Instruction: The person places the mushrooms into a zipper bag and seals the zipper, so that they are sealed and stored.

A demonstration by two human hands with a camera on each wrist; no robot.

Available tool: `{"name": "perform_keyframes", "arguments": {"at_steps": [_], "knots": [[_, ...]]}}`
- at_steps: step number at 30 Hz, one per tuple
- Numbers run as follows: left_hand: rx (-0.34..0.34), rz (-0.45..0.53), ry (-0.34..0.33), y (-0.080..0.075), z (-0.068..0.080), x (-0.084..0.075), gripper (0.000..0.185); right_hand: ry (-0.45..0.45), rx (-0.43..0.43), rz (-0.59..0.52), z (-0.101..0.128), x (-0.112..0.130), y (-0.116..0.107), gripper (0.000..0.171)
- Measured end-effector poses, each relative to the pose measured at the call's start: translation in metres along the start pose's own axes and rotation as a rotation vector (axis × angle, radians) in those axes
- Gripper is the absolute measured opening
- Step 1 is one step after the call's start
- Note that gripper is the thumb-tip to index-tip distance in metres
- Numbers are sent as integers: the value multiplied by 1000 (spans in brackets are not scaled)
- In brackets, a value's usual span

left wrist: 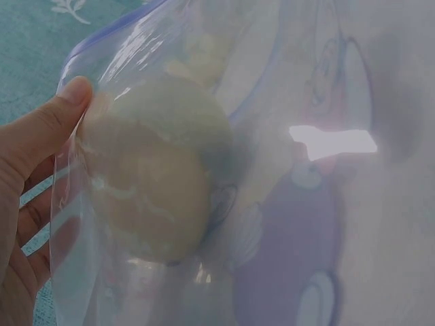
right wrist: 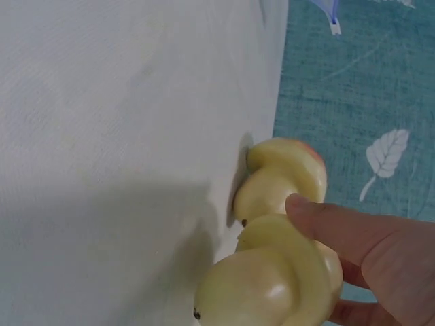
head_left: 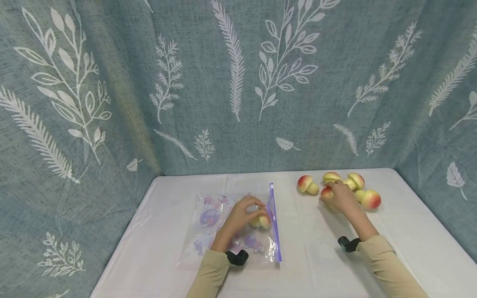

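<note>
Toy mushroom (head_left: 327, 193) lies gripped under right hand (head_left: 340, 198); zip bag (head_left: 227, 231) mouth lies left; left hand (head_left: 242, 215) pinches it open.

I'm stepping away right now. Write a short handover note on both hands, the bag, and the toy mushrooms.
Left hand: holds the zip bag at its open purple-zip edge, fingers around one mushroom in the bag.
Right hand: on the mushroom pile, fingers on a red-capped mushroom.
Loose on the white table: one to the left of the pile, three more beyond the hand.
Done: one mushroom bagged, as far as shows.
Left: likely bag the other five, then zip the bag.
</note>
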State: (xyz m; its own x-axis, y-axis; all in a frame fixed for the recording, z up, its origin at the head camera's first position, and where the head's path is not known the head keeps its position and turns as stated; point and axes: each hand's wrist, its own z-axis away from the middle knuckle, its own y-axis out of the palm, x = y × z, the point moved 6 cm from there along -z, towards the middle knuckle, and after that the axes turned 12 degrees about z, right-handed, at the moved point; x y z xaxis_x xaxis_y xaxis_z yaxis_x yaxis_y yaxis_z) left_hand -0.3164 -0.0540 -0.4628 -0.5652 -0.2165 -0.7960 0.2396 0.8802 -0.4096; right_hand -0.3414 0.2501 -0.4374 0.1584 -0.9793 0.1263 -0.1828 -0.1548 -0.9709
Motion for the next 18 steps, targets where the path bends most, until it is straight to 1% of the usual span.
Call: {"name": "perform_keyframes", "arguments": {"at_steps": [8, 18], "knots": [[6, 7, 9, -1, 0, 0, 19, -6, -48, -49, 1, 7, -6, 50], [19, 6, 6, -1, 0, 1, 20, -44, -106, -124, 3, 18, -11, 46]]}}
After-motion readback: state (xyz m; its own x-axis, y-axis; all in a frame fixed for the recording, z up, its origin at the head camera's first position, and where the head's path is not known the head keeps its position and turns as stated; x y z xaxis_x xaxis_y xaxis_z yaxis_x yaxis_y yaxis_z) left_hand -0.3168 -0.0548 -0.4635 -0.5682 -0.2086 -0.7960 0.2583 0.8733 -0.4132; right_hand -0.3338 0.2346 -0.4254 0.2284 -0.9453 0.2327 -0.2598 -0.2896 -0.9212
